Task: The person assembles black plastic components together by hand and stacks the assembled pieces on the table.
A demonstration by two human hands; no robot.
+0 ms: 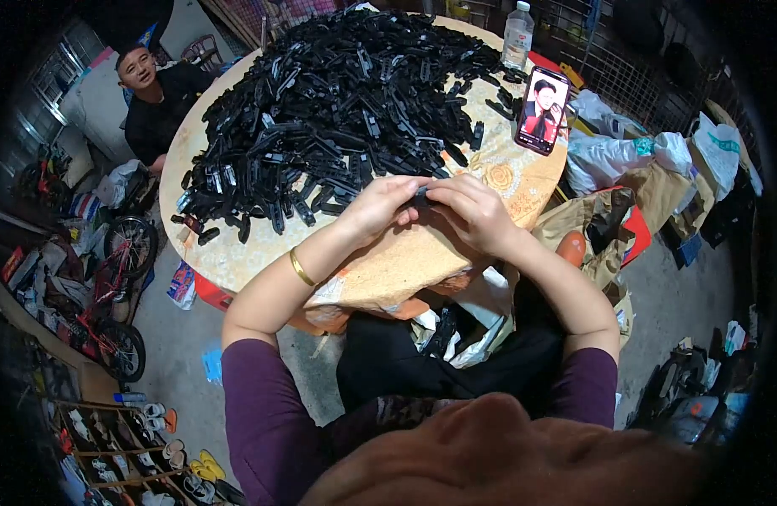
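Note:
Over the near edge of the round table (380,274), my left hand (382,207) and my right hand (474,211) meet. Between their fingertips they pinch a small black plastic part (420,196), mostly covered by the fingers. Both hands are closed on it. Just beyond them lies a large heap of narrow black plastic pieces (338,110), some with shiny metal-like bits. A few loose pieces lie near my left wrist, which wears a gold-coloured bangle (302,266).
A phone (541,111) showing a picture and a clear bottle (518,35) stand at the table's far right. An open bag (490,316) with black pieces is at my lap. Plastic and paper bags (625,164) crowd the right. Another person (159,101) is at the far left, near bicycles (118,337).

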